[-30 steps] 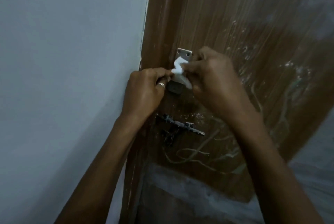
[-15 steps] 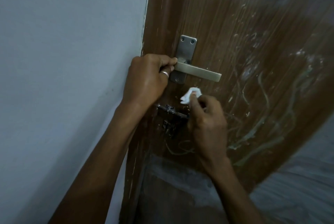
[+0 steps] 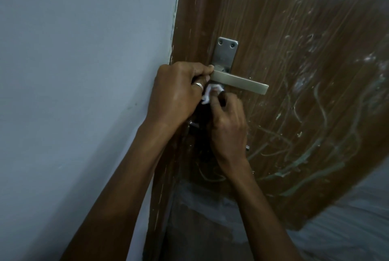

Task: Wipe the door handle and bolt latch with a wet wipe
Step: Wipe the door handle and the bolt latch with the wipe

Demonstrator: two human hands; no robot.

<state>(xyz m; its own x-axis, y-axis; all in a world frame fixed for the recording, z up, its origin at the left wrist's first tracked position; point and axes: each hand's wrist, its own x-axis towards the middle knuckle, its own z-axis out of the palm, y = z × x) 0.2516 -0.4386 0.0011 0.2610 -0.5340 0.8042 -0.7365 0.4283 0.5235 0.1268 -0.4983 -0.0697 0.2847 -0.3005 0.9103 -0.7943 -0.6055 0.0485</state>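
A silver lever door handle (image 3: 242, 83) on its screwed plate (image 3: 226, 54) sits on the brown wooden door (image 3: 294, 29). My left hand (image 3: 179, 92), with a ring on one finger, grips the door's edge, and its fingertips touch the inner end of the lever. My right hand (image 3: 229, 121) pinches a crumpled white wet wipe (image 3: 210, 93) just under the lever, close to the plate. The dark bolt latch (image 3: 193, 124) lies lower down, mostly hidden behind my right hand; only its ends show.
A pale blue-grey wall (image 3: 84, 71) fills the left side, meeting the door edge. The door face carries greenish scribbles and white smears (image 3: 315, 144). A grey patch (image 3: 210, 208) covers the door's lower part.
My right hand left the handle with the wipe, dropped toward the bolt latch, and has now risen back up under the lever. The left hand has kept its hold.
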